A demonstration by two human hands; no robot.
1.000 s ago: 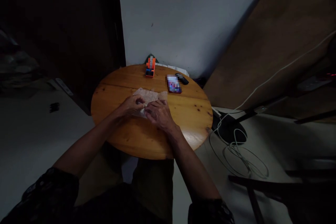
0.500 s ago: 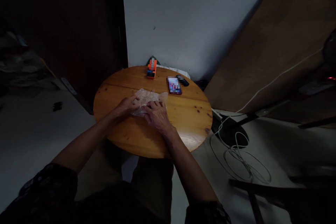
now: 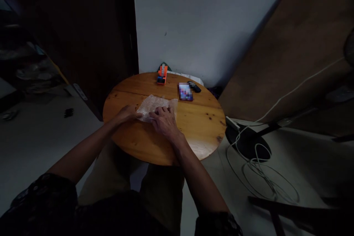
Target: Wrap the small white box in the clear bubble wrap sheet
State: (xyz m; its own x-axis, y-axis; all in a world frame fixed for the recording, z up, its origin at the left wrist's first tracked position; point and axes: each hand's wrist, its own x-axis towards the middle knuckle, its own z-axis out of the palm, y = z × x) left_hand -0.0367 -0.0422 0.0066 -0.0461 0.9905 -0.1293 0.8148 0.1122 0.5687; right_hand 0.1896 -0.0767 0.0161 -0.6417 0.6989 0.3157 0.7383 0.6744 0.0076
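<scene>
A crinkled sheet of clear bubble wrap [image 3: 153, 104] lies on the round wooden table [image 3: 193, 129]. My left hand [image 3: 128, 113] pinches the wrap at its left front corner, with thumb and fingers closed on the edge. Over the wrap's right half, my right hand [image 3: 165, 121] bends its fingers down and grips the plastic, the thumb toward the middle. Whether anything is wrapped inside, I cannot make out.
At the table's back stands an orange tape dispenser [image 3: 162, 74]. A phone [image 3: 185, 92] with a blurred screen lies right of it, beside a black object [image 3: 194, 86]. A white wall [image 3: 193, 22] rises behind. Looped white cable [image 3: 260, 169] lies on the floor at right.
My left hand has slid left and slightly down to the wrap's corner, uncovering more of its left part. The right hand stays nearly in place. The view has shifted a little.
</scene>
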